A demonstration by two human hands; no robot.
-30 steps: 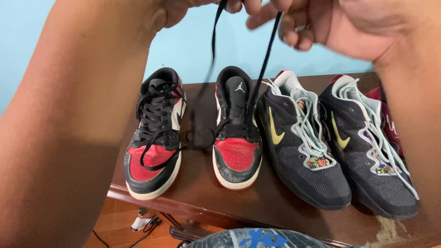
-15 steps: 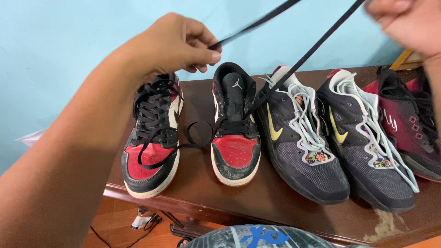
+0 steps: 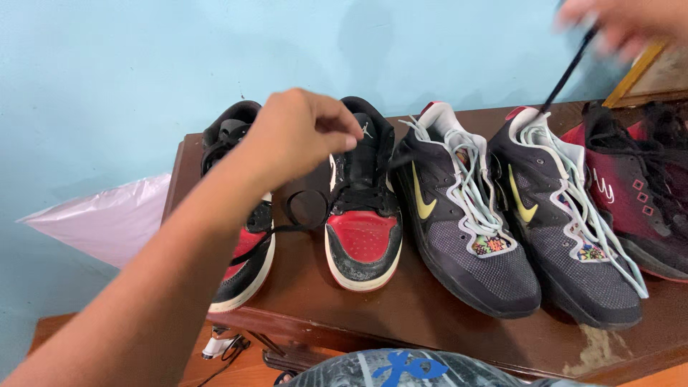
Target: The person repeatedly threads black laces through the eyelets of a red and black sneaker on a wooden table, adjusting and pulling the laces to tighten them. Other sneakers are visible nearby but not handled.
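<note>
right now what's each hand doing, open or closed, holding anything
Left hand: closed, held item hidden.
Right hand: blurred, closed on the black lace.

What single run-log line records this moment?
left hand: over red-black shoe | right hand: pinching black lace | surface: wooden table

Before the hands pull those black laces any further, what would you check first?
1. Right hand grips the black shoelace: ok, though blurred.
2. Left hand holds the other lace end: cannot tell, the fingers hide it.
3. Red-and-black leather sneaker stands flat on the brown wooden table: ok.
4. Lace free of the neighbouring black mesh sneaker with pale laces: not ok, it runs across its collar.
5. Slack loop beside the sneaker unknotted: cannot tell.
</note>
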